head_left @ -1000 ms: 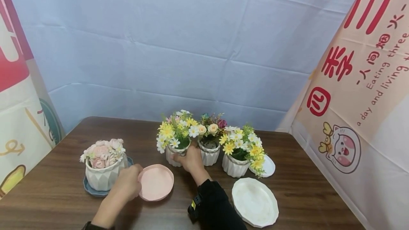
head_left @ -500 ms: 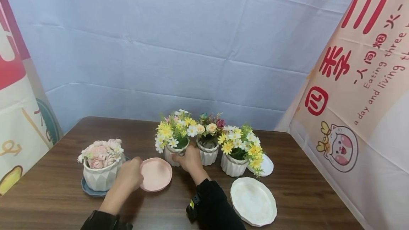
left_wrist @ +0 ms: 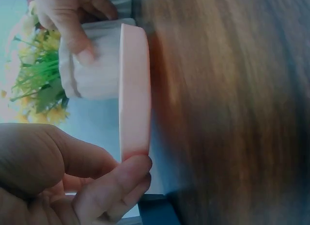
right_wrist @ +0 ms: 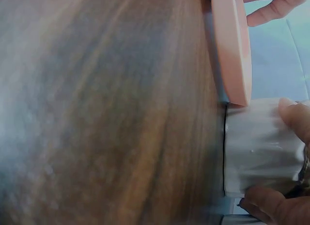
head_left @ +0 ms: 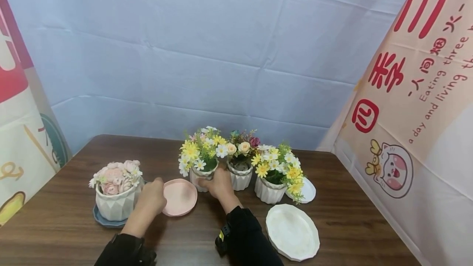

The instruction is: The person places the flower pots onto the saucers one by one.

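My left hand (head_left: 150, 200) pinches the left rim of a shallow pink saucer (head_left: 180, 197) between thumb and fingers. In the left wrist view the saucer (left_wrist: 134, 89) appears edge-on, held just over the wooden table. My right hand (head_left: 219, 184) grips a fluted white flowerpot (head_left: 196, 179) with yellow and white daisies (head_left: 199, 149), its thumb on the near side. The right wrist view has the saucer's far edge (right_wrist: 232, 65) close beside the base of that pot (right_wrist: 261, 142).
A pot of pink flowers (head_left: 118, 200) stands on a blue saucer (head_left: 104, 221) at left. Right of my right hand are a rose pot (head_left: 241, 179) and another daisy pot (head_left: 270, 192). A white saucer (head_left: 309, 192) and a larger white one (head_left: 292, 233) lie at right.
My left hand has carried the pink saucer away from me across the table, and it looks flatter from above. The right hand keeps its hold on the flowerpot, which stays in place.
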`<move>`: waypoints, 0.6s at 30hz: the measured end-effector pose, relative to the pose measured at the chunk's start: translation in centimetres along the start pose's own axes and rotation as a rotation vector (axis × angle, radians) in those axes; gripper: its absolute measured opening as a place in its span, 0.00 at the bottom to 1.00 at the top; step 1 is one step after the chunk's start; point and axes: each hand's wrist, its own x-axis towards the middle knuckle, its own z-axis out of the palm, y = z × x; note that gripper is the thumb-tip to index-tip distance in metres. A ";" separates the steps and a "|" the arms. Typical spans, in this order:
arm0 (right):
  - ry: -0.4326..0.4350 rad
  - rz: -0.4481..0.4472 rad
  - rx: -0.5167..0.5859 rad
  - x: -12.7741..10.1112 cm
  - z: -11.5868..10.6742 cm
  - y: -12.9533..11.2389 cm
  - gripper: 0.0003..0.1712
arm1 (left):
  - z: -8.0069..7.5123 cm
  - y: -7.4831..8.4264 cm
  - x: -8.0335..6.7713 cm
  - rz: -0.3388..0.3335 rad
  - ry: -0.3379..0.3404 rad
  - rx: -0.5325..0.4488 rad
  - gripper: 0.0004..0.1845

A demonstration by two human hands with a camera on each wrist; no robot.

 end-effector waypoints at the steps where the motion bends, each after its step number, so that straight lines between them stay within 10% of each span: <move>1: 0.007 -0.010 -0.009 0.0 0.0 0.1 0.50 | 0.0 0.1 0.0 -0.002 0.003 0.002 0.12; 18: 0.029 0.027 0.032 0.1 0.1 0.2 0.54 | 0.4 0.0 0.2 0.039 0.003 0.069 0.02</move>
